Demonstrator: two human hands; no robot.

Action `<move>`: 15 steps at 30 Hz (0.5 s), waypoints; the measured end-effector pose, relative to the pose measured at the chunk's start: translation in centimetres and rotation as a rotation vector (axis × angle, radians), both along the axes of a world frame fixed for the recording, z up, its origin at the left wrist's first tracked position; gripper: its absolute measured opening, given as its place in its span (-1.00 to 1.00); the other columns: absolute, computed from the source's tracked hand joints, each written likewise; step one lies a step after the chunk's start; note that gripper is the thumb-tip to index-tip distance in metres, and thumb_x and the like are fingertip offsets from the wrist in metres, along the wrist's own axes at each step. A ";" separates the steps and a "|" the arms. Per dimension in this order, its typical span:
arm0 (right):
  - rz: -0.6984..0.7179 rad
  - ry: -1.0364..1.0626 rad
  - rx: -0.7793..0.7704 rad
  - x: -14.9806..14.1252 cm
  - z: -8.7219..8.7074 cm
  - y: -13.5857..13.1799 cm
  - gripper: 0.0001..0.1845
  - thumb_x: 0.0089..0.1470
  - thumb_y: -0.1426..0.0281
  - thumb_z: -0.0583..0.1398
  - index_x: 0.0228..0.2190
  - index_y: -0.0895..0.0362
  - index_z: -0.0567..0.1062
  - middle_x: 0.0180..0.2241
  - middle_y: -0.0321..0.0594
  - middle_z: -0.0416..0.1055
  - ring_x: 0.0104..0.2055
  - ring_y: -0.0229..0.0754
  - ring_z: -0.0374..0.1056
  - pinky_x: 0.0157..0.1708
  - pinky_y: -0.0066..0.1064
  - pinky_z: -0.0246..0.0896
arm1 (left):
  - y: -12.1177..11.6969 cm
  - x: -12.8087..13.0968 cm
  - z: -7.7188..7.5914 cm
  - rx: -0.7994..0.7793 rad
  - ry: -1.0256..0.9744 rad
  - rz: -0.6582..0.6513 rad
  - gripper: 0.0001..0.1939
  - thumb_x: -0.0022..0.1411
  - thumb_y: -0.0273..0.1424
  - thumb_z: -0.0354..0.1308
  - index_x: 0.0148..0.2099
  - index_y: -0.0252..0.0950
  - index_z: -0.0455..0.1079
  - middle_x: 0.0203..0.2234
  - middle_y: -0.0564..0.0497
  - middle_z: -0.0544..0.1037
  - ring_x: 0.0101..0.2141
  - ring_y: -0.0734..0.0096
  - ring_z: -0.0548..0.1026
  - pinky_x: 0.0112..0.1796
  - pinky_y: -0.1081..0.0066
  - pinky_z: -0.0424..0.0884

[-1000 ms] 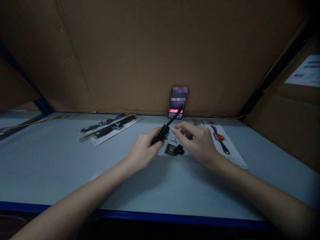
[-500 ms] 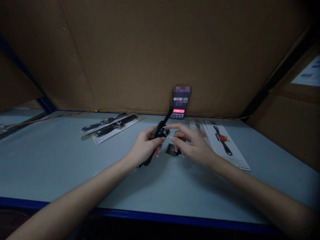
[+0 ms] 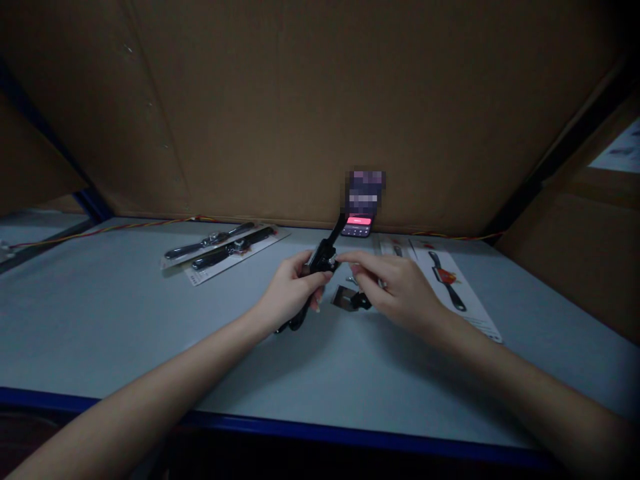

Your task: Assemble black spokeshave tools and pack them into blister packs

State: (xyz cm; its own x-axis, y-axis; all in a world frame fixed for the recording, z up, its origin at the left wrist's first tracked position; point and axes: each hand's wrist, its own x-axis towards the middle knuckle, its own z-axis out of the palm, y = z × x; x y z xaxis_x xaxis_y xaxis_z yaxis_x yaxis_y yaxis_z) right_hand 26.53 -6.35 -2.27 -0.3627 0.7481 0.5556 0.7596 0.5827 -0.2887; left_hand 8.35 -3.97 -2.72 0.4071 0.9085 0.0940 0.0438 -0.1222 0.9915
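A black spokeshave (image 3: 324, 252) slants upward in my left hand (image 3: 291, 285), which is closed around its middle with the thumb across the body. Small silvery adjusting screws (image 3: 332, 259) show on the spokeshave. The index fingertip of my right hand (image 3: 400, 283) reaches these screws and seems to touch them. Its other fingers are bent and apart from the tool, with nothing visibly gripped. Below that hand, a flat metal blade (image 3: 343, 298) lies on the table beside a small black part (image 3: 361, 301). A little silvery piece (image 3: 352, 280) shows near the fingers, partly hidden.
Two packaged spokeshaves (image 3: 235, 248) lie on the table (image 3: 150, 333) at left. Printed spokeshave cards (image 3: 457, 287) lie at right. A lit phone (image 3: 359, 227) leans against the cardboard wall (image 3: 270, 113). Thin wires (image 3: 125, 230) run along the back edge.
My right hand has shifted slightly right and its thumb has drawn back from the spokeshave, exposing more of the parts on the table. My left hand keeps its hold.
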 end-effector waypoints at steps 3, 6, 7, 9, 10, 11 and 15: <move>0.057 0.068 -0.087 -0.2 0.0 0.0 -0.64 0.11 0.48 0.02 -0.09 0.08 0.46 -0.37 -0.24 0.51 -0.43 -0.25 0.34 -0.43 -0.42 0.07 | 0.0 0.0 0.0 0.001 -0.007 -0.009 -0.82 0.10 -0.47 0.15 -0.20 -0.36 0.30 -0.73 0.22 0.28 -0.72 0.63 0.25 -0.67 0.58 0.28; 0.144 0.111 -0.155 -0.3 0.0 0.2 -0.66 0.09 0.51 0.02 -0.12 0.11 0.46 -0.49 -0.30 0.45 -0.49 -0.28 0.30 -0.47 -0.45 0.05 | 0.0 0.0 -0.2 0.007 -0.010 -0.022 -0.83 0.09 -0.46 0.15 -0.23 -0.36 0.29 -0.73 0.22 0.28 -0.72 0.63 0.25 -0.68 0.58 0.28; 0.161 0.112 -0.158 -0.3 0.0 0.3 -0.67 0.08 0.51 0.02 -0.15 0.12 0.46 -0.53 -0.32 0.43 -0.51 -0.28 0.28 -0.47 -0.45 0.03 | 0.0 0.0 -0.2 0.008 -0.009 -0.025 -0.84 0.09 -0.46 0.15 -0.24 -0.36 0.29 -0.73 0.22 0.28 -0.73 0.64 0.24 -0.68 0.58 0.27; 0.160 0.081 -0.113 -0.1 0.0 0.5 -0.71 0.08 0.52 0.03 -0.21 0.12 0.47 -0.54 -0.32 0.42 -0.51 -0.28 0.27 -0.44 -0.43 0.03 | -0.1 0.1 -0.2 0.004 -0.003 -0.030 -0.84 0.08 -0.46 0.15 -0.25 -0.36 0.28 -0.73 0.23 0.27 -0.73 0.64 0.24 -0.69 0.59 0.27; 0.151 0.043 -0.069 0.0 0.0 0.5 -0.73 0.08 0.52 0.03 -0.23 0.12 0.46 -0.52 -0.32 0.44 -0.50 -0.27 0.27 -0.40 -0.41 0.02 | -0.1 0.1 -0.2 0.000 0.000 -0.030 -0.84 0.08 -0.46 0.15 -0.25 -0.36 0.29 -0.72 0.23 0.27 -0.72 0.64 0.24 -0.69 0.59 0.27; 0.142 -0.005 -0.017 0.1 0.0 0.6 -0.73 0.07 0.53 0.02 -0.24 0.12 0.46 -0.50 -0.30 0.46 -0.48 -0.26 0.28 -0.37 -0.39 0.01 | -0.1 0.1 -0.1 -0.005 0.002 -0.029 -0.83 0.08 -0.47 0.15 -0.24 -0.36 0.29 -0.72 0.23 0.27 -0.72 0.64 0.25 -0.68 0.59 0.28; 0.077 -0.177 0.148 0.4 0.2 0.5 -0.70 0.09 0.53 0.02 -0.20 0.13 0.47 -0.37 -0.21 0.52 -0.36 -0.19 0.36 -0.29 -0.32 -0.07 | -0.2 0.1 0.0 -0.015 0.001 -0.020 -0.81 0.09 -0.47 0.14 -0.20 -0.36 0.29 -0.72 0.23 0.27 -0.71 0.63 0.25 -0.68 0.59 0.29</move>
State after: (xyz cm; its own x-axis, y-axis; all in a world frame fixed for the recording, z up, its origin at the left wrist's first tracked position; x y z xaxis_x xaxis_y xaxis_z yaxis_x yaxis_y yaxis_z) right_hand 26.91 -5.86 -2.07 -0.5168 0.6297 0.5801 0.7425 0.6669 -0.0625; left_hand 8.45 -4.13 -2.76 0.4257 0.9013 0.0801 0.0427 -0.1084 0.9932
